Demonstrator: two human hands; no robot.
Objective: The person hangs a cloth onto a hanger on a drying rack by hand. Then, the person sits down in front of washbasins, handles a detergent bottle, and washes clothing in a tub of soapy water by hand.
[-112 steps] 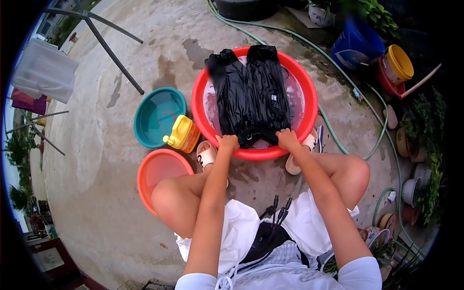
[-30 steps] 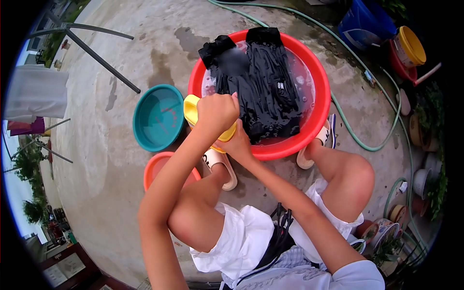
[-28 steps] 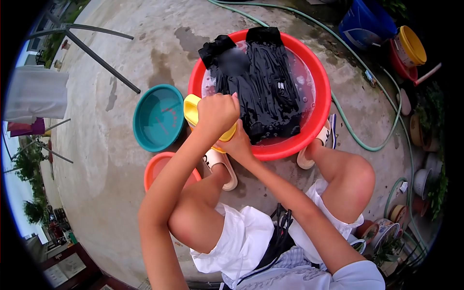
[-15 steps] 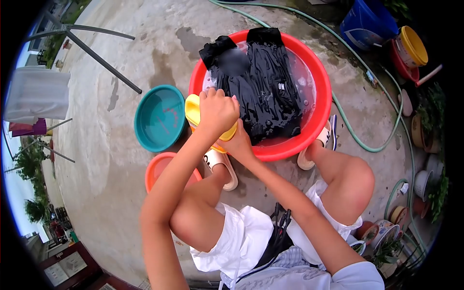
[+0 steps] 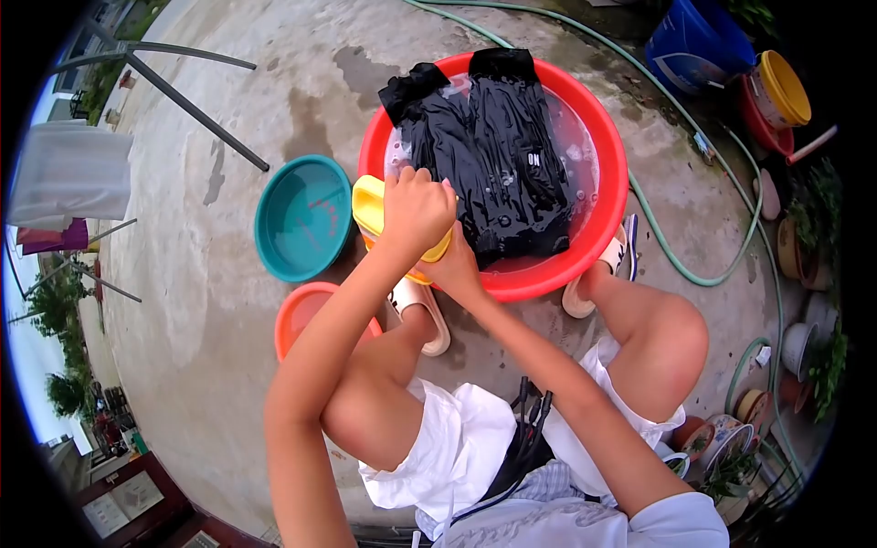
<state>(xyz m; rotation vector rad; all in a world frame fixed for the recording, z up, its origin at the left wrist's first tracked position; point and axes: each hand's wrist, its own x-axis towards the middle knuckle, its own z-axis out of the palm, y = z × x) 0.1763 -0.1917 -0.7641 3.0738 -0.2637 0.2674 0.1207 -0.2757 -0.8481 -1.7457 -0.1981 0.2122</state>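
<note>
A yellow plastic container [image 5: 368, 203] with a bit of orange on its side is held between my hands, by the near left rim of a red basin [image 5: 614, 215]. My left hand [image 5: 417, 212] is closed over its upper part. From below and the right, my right hand [image 5: 454, 265] wraps round its lower part; the fingers are partly hidden. Most of the container is covered by the hands, so its exact kind is unclear. Wet black trousers [image 5: 512, 155] with small white lettering lie in sudsy water in the basin.
Left of the red basin stand a teal basin [image 5: 263, 228] holding water and an orange basin [image 5: 301, 310]. A green hose [image 5: 653, 242] curls along the right, near a blue bucket [image 5: 699, 46], a yellow bucket [image 5: 781, 87] and potted plants. Metal poles [image 5: 196, 110] stand at upper left.
My hands keep their grip on the yellow container, with hardly any movement. A dark blurred patch over the upper trousers is gone; the view has shifted very slightly.
</note>
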